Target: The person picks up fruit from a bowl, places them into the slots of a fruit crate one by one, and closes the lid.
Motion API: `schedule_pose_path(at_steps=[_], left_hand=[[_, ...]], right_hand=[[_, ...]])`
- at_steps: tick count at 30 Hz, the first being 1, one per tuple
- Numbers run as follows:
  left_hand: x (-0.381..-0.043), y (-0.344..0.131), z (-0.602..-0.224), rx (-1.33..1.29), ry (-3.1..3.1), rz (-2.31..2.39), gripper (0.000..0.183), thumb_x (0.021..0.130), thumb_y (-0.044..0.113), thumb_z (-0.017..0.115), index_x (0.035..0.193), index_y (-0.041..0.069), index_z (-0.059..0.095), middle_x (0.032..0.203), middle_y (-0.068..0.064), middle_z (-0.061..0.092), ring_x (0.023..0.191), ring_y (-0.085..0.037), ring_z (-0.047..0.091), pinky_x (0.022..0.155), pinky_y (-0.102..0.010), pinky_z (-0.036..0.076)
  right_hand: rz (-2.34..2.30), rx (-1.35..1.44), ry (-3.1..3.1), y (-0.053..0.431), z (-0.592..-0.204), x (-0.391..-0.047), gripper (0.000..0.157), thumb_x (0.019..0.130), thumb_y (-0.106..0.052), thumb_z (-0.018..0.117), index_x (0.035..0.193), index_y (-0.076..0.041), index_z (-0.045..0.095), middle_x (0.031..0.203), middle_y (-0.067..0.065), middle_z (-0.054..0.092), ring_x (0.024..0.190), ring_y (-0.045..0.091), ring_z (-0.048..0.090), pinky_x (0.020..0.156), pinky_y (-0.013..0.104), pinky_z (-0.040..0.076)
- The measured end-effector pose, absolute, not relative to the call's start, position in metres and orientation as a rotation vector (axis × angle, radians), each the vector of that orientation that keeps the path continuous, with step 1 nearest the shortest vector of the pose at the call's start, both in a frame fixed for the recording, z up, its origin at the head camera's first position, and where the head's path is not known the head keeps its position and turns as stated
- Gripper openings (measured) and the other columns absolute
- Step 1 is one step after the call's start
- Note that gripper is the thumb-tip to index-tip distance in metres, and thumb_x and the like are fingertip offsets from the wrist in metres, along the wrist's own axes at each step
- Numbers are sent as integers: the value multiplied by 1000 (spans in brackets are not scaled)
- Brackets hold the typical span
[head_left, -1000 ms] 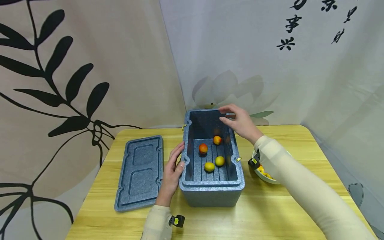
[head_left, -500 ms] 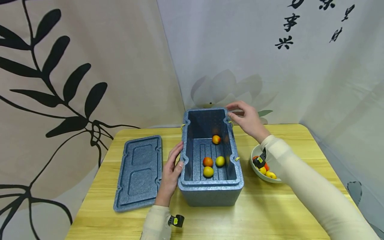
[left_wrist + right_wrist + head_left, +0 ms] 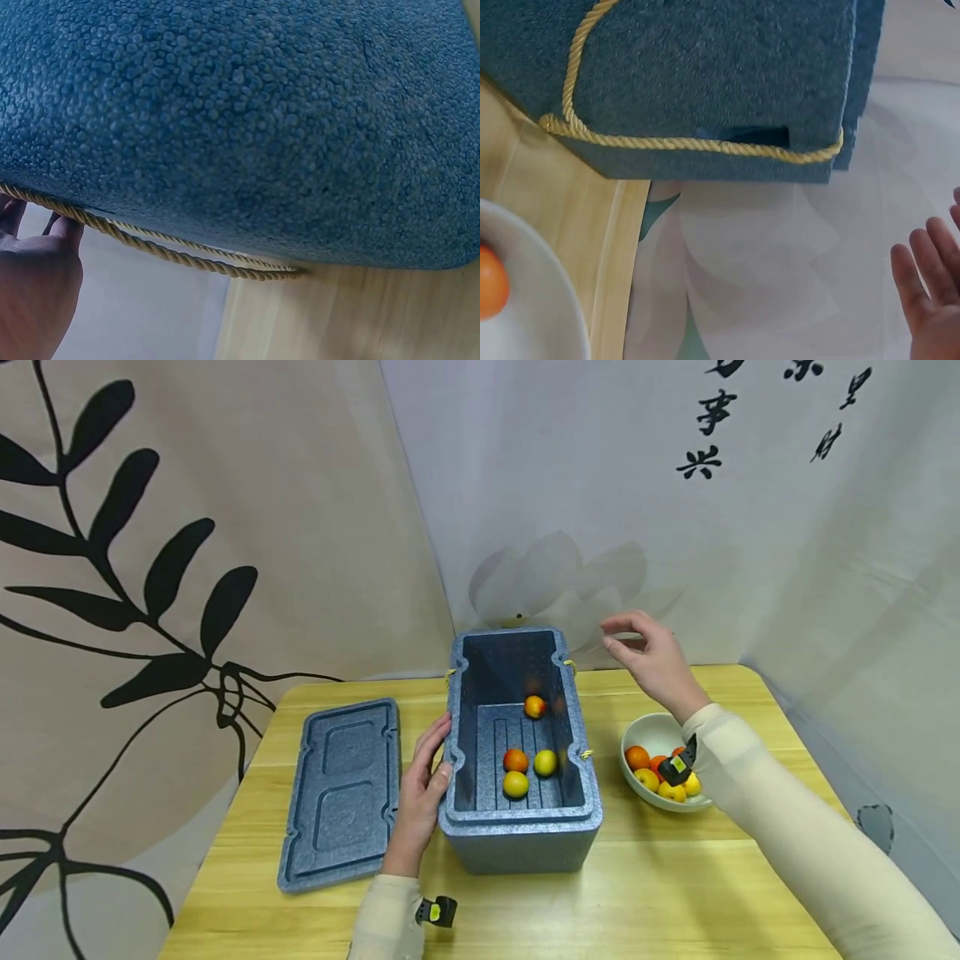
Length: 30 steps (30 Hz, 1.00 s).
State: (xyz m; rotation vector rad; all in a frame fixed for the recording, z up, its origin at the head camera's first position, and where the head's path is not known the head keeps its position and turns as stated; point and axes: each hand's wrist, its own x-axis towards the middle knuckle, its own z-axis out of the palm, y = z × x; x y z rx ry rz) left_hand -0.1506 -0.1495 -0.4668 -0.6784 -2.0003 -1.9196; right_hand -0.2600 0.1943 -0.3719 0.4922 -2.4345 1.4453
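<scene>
A blue-grey foam box (image 3: 521, 852) stands uncovered on the table. On its floor lie an orange-red fruit (image 3: 515, 761), two yellow fruits (image 3: 515, 785) and a red-and-yellow fruit (image 3: 535, 707) farther back. My left hand (image 3: 422, 797) rests against the box's left side, fingers extended; in the left wrist view those fingers (image 3: 69, 229) are beside the rope handle (image 3: 176, 257). Raised in the air to the right of the box, my right hand (image 3: 655, 660) holds nothing, its fingers loosely bent. The right wrist view shows its fingers (image 3: 930, 259) apart from the box.
The box's lid (image 3: 341, 793) lies flat on the table to the left. At the right, beneath my right forearm, stands a white bowl (image 3: 633, 785) of orange and yellow fruits. A yellow rope (image 3: 697, 144) hangs along the box's side. A printed cloth (image 3: 322, 510) hangs behind the table.
My right hand has moved right, from the box's far right rim into the air beyond it. The orange-red fruit has rolled nearer, up to the yellow ones. My left hand stays at the box.
</scene>
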Motion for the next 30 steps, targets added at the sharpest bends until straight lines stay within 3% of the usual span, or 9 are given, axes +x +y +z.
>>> schedule_pose_path(at_steps=[4, 9, 16, 22, 30], left_hand=[[-151, -150, -468, -681, -1987, -1922, 51, 95, 0, 44, 146, -2, 43, 153, -16, 34, 142, -31, 27, 114, -48, 18], [-151, -150, -469, -686, -1984, -1942, 51, 95, -3, 43, 146, -2, 42, 154, -16, 33, 143, -31, 26, 115, -42, 19], [-150, -151, -467, -686, -1964, -1951, 51, 95, -2, 44, 145, -4, 42, 154, -18, 33, 142, -33, 26, 115, -43, 21], [-150, -151, -467, -687, -1976, -1958, 51, 95, -2, 43, 146, -3, 42, 154, -16, 33, 142, -31, 27, 115, -36, 21], [-151, -151, -469, -667, -1983, -1971, 49, 99, 12, 48, 147, 2, 43, 154, -10, 34, 143, -27, 27, 115, -38, 20]], right_hand=[[1442, 455, -2428, 208, -376, -256, 29, 98, -19, 60, 123, -5, 64, 119, 8, 59, 111, 22, 56, 93, 32, 47], [1427, 402, -2434, 223, -384, -249, 28, 97, -15, 61, 122, -3, 64, 119, 9, 59, 110, 20, 56, 88, 18, 45], [1435, 339, -2464, 232, -392, -245, 31, 98, -21, 61, 124, -4, 63, 123, 6, 58, 112, 19, 56, 88, 16, 45], [1467, 296, -2467, 237, -400, -242, 34, 98, -20, 61, 127, -2, 59, 123, 9, 60, 111, 16, 54, 87, 14, 44], [1467, 280, -2511, 243, -415, -239, 35, 98, -21, 61, 127, -1, 59, 124, 11, 59, 112, 19, 55, 86, 11, 43]])
